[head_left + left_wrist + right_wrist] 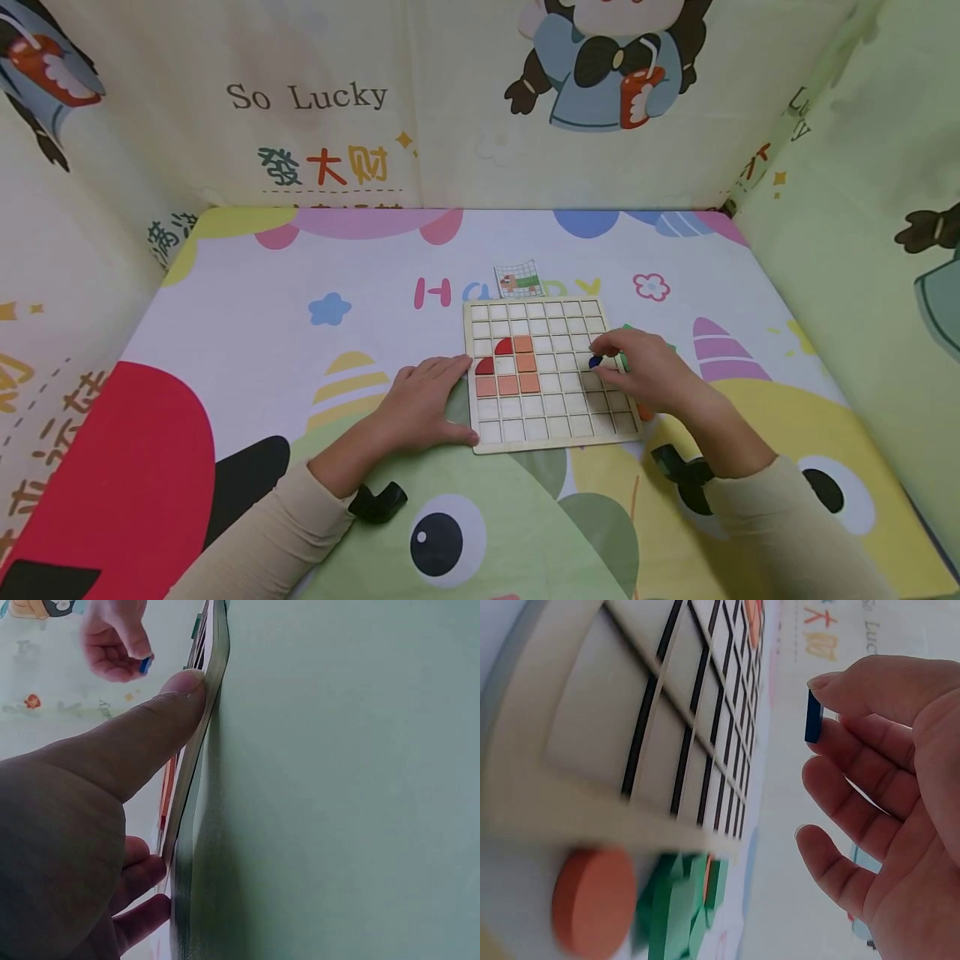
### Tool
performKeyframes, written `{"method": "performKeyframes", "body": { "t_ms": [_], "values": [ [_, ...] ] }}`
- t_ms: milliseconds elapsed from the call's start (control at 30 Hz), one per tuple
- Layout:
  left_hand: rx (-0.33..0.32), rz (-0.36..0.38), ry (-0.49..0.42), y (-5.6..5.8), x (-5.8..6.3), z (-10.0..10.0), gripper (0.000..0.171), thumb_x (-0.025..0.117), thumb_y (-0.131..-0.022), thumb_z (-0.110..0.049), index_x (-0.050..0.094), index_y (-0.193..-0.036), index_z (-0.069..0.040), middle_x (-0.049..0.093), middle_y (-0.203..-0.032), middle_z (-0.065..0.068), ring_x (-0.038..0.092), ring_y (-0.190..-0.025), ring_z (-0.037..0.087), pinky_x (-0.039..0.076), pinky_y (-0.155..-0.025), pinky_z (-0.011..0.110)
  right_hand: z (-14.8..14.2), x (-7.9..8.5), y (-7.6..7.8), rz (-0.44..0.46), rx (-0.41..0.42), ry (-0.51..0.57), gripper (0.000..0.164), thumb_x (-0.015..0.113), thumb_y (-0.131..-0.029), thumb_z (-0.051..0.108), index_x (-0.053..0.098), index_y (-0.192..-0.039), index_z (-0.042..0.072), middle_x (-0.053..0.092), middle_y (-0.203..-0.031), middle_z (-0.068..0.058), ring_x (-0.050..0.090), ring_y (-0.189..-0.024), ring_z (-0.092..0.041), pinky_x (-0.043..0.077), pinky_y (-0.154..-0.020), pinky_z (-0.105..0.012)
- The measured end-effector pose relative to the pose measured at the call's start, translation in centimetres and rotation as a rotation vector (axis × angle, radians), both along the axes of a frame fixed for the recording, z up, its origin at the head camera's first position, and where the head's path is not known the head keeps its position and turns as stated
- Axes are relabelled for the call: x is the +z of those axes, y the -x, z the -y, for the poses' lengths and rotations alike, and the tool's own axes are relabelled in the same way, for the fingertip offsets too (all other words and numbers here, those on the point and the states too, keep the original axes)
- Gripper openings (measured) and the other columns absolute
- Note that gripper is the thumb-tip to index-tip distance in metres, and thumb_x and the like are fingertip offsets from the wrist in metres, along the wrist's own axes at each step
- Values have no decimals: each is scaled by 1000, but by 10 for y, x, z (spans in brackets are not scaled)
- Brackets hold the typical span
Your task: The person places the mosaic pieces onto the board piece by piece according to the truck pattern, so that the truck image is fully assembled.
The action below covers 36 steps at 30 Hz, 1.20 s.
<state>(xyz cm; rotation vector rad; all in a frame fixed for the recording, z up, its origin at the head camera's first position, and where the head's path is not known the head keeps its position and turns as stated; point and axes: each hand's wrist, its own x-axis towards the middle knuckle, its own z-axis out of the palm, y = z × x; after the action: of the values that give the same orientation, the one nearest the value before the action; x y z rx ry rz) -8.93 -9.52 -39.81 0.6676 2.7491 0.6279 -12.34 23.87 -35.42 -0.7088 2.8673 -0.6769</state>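
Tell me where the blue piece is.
In the head view, the blue piece is pinched in the right hand, over the right side of the board.

The board (pixel 557 406) lies before a card (pixel 519 282) and left of loose pieces (pixel 594 904).

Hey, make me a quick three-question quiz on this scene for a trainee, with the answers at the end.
1. What colour is the piece in the right hand? A) green B) dark blue C) yellow
2. True or false: the left hand is touching the far edge of the grid board.
3. Fill in the number: in the head view, ___ red pieces show on the board.

Key:
1. B; thumb and finger pinch a dark blue piece.
2. False; in the head view it touches the board's left edge.
3. Two.
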Motion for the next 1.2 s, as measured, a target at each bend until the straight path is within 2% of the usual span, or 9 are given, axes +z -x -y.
{"method": "performKeyframes", "body": {
  "t_ms": [267, 1000, 1200],
  "values": [
    [2, 6, -1, 0, 0, 0, 105, 83, -73, -56, 35, -155, -10, 42, -154, 7, 36, -140, 28, 31, -104, 55, 23, -3, 8, -8, 39, 27, 23, 71, -91, 11, 69, -111, 0, 68, -102, -7, 61, -95, -28, 49, -86, -48],
    [-1, -1, 1, 0, -1, 0, 105, 83, -73, -58, 36, -155, -12, 43, -153, 5, 36, -140, 26, 32, -104, 54, 85, -8, 23, 34, 116, -37, 23, 72, -90, 16, 70, -109, 5, 70, -103, -5, 62, -98, -24, 49, -92, -42],
    [-1, -2, -2, 0, 0, 0, 105, 83, -73, -58, 36, -155, -11, 43, -153, 5, 36, -140, 26, 32, -103, 54, 95, -10, 26, 48, 112, -63, 24, 73, -90, 19, 71, -110, 7, 70, -102, -3, 62, -98, -23, 48, -92, -41]
  ]
}}
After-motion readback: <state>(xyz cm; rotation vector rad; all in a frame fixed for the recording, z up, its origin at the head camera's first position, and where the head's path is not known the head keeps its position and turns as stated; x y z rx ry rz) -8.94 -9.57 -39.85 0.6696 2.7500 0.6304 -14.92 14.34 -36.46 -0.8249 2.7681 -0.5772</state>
